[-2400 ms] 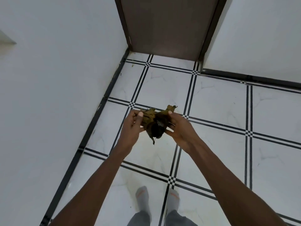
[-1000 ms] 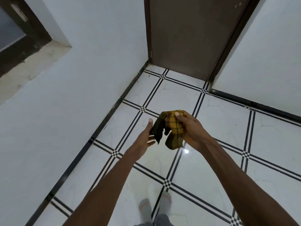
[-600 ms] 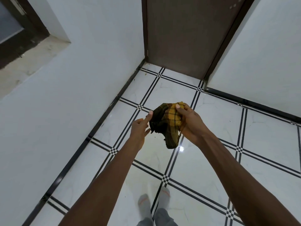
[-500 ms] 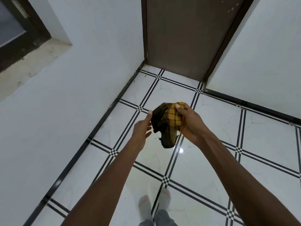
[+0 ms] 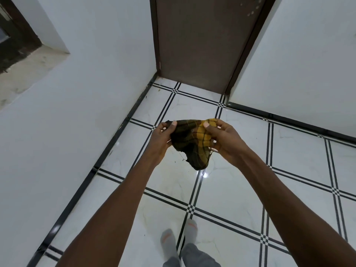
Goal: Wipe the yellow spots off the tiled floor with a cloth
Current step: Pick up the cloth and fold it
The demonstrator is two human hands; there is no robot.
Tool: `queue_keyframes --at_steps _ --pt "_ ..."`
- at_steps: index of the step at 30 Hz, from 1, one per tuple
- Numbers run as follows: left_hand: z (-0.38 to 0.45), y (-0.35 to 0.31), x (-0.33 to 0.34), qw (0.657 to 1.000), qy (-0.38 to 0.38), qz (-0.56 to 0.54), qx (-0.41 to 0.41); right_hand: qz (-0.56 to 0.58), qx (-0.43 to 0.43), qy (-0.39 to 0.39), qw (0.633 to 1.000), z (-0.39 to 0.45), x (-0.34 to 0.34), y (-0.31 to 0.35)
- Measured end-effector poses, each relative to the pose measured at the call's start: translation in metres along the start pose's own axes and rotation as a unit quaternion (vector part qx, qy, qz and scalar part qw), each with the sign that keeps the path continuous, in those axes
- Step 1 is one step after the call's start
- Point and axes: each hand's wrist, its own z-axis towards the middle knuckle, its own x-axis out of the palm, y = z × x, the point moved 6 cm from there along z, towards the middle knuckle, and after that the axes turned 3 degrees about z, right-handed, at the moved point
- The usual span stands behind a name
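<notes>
A yellow and dark green checked cloth (image 5: 192, 145) hangs bunched in the air at waist height above the white tiled floor (image 5: 221, 189). My left hand (image 5: 160, 140) pinches its dark left corner between thumb and fingers. My right hand (image 5: 224, 139) grips the yellow right part, thumb on top. The cloth is stretched a little between the two hands and sags to a point below them. No yellow spot shows on the visible tiles; a few small dark specks lie on the tile under the cloth.
A brown door (image 5: 200, 41) stands shut straight ahead. White walls with black skirting close in on the left (image 5: 77, 93) and right (image 5: 298, 64). A recessed ledge (image 5: 23, 68) sits in the left wall. My socked feet (image 5: 179, 239) stand on the tiles below.
My left hand has taken hold of the cloth's left corner, which it only touched before. The cloth is now spread wider between both hands. The view has tilted slightly.
</notes>
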Motion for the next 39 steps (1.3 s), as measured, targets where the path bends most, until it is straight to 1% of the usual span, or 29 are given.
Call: queue_keyframes --at_steps 1,2,3,4,6,8,10,11,13,16,19,20,21,22,23,25,27,28,30,31,33,36,37,39 --pt "-0.002 -0.004 -0.002 0.999 -0.022 0.034 0.01 -0.097 -0.031 -0.025 0.994 -0.001 -0.006 0.003" --pt "-0.004 -0.009 -0.005 0.996 -0.043 0.068 0.024 -0.179 -0.055 -0.05 0.981 -0.003 -0.012 0.006" --pt "-0.006 -0.015 -0.006 0.993 -0.058 0.094 0.04 -0.229 -0.066 -0.07 0.969 -0.005 -0.016 0.007" --pt "-0.008 -0.021 -0.006 0.99 -0.062 0.114 0.053 -0.243 -0.069 -0.083 0.964 -0.007 -0.019 0.008" --pt "-0.01 -0.031 -0.006 0.987 -0.041 0.141 0.064 -0.25 -0.077 -0.088 0.961 -0.009 -0.024 0.009" --pt "-0.014 -0.037 -0.004 0.985 0.009 0.159 0.064 -0.277 -0.095 -0.083 0.952 -0.009 -0.029 0.01" --pt "-0.021 -0.043 0.001 0.976 0.054 0.197 0.072 -0.325 -0.103 -0.066 0.938 -0.006 -0.033 0.009" --pt "-0.025 -0.046 0.003 0.967 0.066 0.232 0.082 -0.354 -0.101 -0.054 0.928 -0.004 -0.034 0.009" --pt "-0.033 -0.052 0.009 0.937 0.059 0.325 0.109 -0.411 -0.102 -0.032 0.905 -0.003 -0.035 0.009" --pt "-0.037 -0.056 0.017 0.884 0.028 0.443 0.145 -0.464 -0.153 -0.024 0.872 -0.004 -0.035 0.014" --pt "-0.042 -0.054 0.026 0.841 -0.006 0.513 0.173 -0.462 -0.209 -0.033 0.861 -0.008 -0.042 0.019" --pt "-0.044 -0.054 0.028 0.831 -0.019 0.523 0.187 -0.453 -0.225 -0.039 0.862 -0.01 -0.045 0.021" --pt "-0.048 -0.055 0.031 0.827 -0.03 0.525 0.199 -0.433 -0.233 -0.038 0.87 -0.014 -0.048 0.024" --pt "-0.051 -0.056 0.033 0.829 -0.04 0.519 0.205 -0.401 -0.225 -0.024 0.888 -0.017 -0.053 0.025" --pt "-0.055 -0.056 0.033 0.839 -0.046 0.503 0.203 -0.359 -0.204 0.002 0.911 -0.021 -0.057 0.028" --pt "-0.064 -0.06 0.037 0.882 -0.051 0.434 0.177 -0.267 -0.155 0.061 0.949 -0.033 -0.065 0.033" --pt "-0.076 -0.067 0.045 0.928 -0.051 0.334 0.16 -0.184 -0.131 0.092 0.97 -0.044 -0.07 0.042" --pt "-0.081 -0.072 0.05 0.941 -0.052 0.292 0.162 -0.146 -0.121 0.093 0.977 -0.046 -0.072 0.045" --pt "-0.092 -0.074 0.065 0.957 -0.045 0.236 0.161 -0.094 -0.094 0.097 0.986 -0.05 -0.07 0.048" --pt "-0.097 -0.072 0.072 0.961 -0.041 0.224 0.155 -0.086 -0.081 0.099 0.988 -0.052 -0.067 0.046" --pt "-0.103 -0.062 0.079 0.957 -0.06 0.241 0.147 -0.096 -0.058 0.096 0.989 -0.057 -0.06 0.038" --pt "-0.117 -0.036 0.067 0.933 -0.126 0.307 0.139 -0.139 -0.013 0.099 0.985 -0.061 -0.053 0.019" --pt "-0.122 -0.028 0.059 0.924 -0.15 0.325 0.131 -0.141 0.011 0.115 0.983 -0.063 -0.051 0.011" --pt "-0.135 -0.013 0.043 0.917 -0.185 0.339 0.103 -0.154 0.051 0.176 0.971 -0.068 -0.044 -0.003"
